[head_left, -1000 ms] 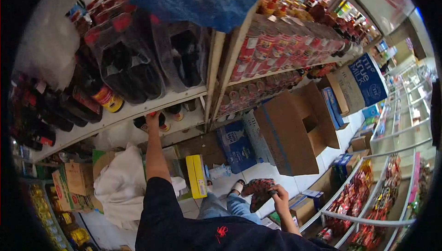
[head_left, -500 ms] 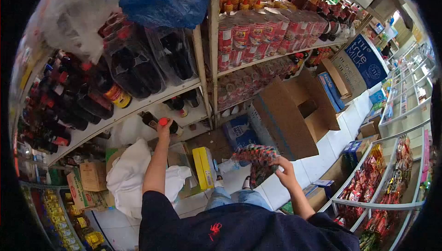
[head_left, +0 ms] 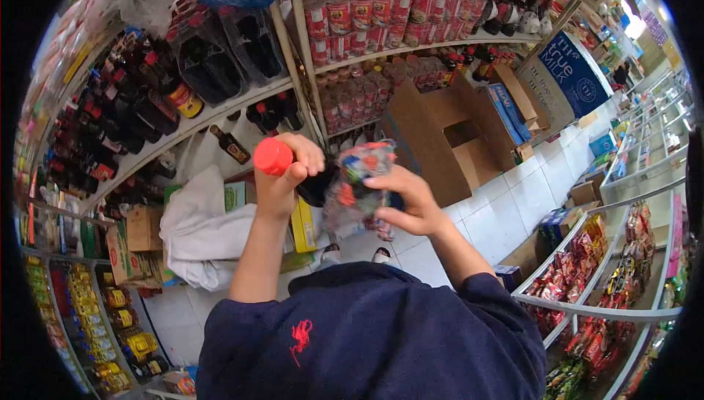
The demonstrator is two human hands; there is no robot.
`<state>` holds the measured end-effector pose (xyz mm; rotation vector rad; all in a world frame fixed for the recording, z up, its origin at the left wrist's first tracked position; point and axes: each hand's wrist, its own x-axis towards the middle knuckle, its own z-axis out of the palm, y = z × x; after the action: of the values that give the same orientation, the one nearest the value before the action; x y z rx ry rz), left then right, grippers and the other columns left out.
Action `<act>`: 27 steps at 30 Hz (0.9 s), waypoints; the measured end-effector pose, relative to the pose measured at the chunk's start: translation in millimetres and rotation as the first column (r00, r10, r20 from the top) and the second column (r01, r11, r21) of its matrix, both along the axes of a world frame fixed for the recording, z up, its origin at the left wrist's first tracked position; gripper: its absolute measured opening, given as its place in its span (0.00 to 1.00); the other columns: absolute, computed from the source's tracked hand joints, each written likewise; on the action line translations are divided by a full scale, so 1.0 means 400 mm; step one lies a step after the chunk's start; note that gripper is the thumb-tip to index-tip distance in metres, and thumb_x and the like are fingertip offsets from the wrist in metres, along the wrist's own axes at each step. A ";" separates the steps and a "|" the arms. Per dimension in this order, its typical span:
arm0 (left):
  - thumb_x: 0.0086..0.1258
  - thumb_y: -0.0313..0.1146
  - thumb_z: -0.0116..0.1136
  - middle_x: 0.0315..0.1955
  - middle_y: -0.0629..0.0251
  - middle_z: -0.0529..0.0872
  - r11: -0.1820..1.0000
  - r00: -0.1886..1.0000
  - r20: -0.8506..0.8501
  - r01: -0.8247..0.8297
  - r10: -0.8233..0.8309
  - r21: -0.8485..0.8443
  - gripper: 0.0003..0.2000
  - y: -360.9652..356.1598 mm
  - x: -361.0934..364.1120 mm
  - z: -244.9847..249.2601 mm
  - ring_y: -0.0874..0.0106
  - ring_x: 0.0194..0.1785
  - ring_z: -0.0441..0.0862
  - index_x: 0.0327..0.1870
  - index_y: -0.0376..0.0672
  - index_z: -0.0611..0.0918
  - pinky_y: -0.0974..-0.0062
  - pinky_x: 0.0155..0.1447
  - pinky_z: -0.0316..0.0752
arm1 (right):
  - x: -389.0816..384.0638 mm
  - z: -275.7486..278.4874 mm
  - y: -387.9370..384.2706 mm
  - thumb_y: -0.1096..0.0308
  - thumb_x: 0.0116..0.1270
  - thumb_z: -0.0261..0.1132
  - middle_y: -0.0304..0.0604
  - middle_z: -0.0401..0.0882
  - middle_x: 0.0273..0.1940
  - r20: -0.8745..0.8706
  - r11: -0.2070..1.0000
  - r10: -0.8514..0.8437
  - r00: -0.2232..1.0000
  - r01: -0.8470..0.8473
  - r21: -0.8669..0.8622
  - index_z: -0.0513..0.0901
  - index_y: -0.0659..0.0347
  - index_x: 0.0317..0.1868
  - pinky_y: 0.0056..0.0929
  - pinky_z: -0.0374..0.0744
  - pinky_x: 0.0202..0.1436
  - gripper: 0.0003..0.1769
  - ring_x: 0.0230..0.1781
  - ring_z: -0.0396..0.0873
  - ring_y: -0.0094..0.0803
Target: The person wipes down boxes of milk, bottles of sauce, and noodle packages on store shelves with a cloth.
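Observation:
My left hand (head_left: 284, 191) is wrapped round the neck of a dark bottle with a red cap (head_left: 272, 156). The bottle is held up in front of my chest and tilted, its cap toward me. A crumpled multicoloured cloth (head_left: 350, 193) covers part of the bottle's far end. My right hand (head_left: 412, 200) grips this cloth from the right, thumb and fingers pressing on it. The bottle's label is hidden. Beyond my left hand, another dark bottle (head_left: 230, 145) is on the lower shelf.
Dark bottles (head_left: 136, 114) crowd the left shelf (head_left: 220, 115). Packs of red cans (head_left: 359, 15) fill the shelf ahead. An open cardboard box (head_left: 418, 140) stands on the tiled floor to the right. White fabric (head_left: 194, 228) and a yellow box (head_left: 302, 225) lie low at left.
My left hand has lifted the red-capped bottle from the lower shelf toward my chest. My right hand has brought the cloth up and left against it.

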<state>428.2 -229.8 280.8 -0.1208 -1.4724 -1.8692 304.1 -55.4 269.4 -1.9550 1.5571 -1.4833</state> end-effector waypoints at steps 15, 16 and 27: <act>0.50 0.37 0.64 0.13 0.69 0.75 0.803 0.752 -0.285 0.579 -0.594 -0.145 0.12 0.225 -0.127 0.117 0.72 0.18 0.73 0.18 0.44 0.72 0.76 0.27 0.68 | -0.125 0.027 0.099 0.52 0.52 0.62 0.45 0.78 0.43 0.511 0.790 0.050 0.858 -0.348 0.506 0.74 0.65 0.48 0.27 0.70 0.53 0.29 0.45 0.74 0.25; 0.50 0.35 0.62 0.12 0.69 0.75 0.746 0.690 -0.290 0.638 -0.663 -0.190 0.11 0.220 -0.136 0.121 0.72 0.17 0.74 0.18 0.44 0.72 0.76 0.27 0.69 | -0.127 -0.010 0.104 0.51 0.56 0.59 0.46 0.78 0.46 0.628 0.763 -0.057 0.776 -0.372 0.528 0.74 0.64 0.51 0.27 0.70 0.54 0.28 0.47 0.74 0.27; 0.49 0.31 0.50 0.09 0.69 0.70 0.799 0.734 -0.463 0.595 -0.496 0.087 0.08 0.125 -0.180 0.111 0.73 0.14 0.67 0.14 0.44 0.66 0.74 0.27 0.63 | -0.195 -0.224 0.186 0.49 0.60 0.54 0.47 0.75 0.50 0.987 0.913 -0.082 0.135 -0.388 0.129 0.73 0.62 0.53 0.30 0.70 0.57 0.28 0.50 0.75 0.31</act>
<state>356.2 -179.7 325.2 -0.8850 -0.9586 -2.2783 226.2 19.1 179.6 -0.4478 0.7743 -1.6094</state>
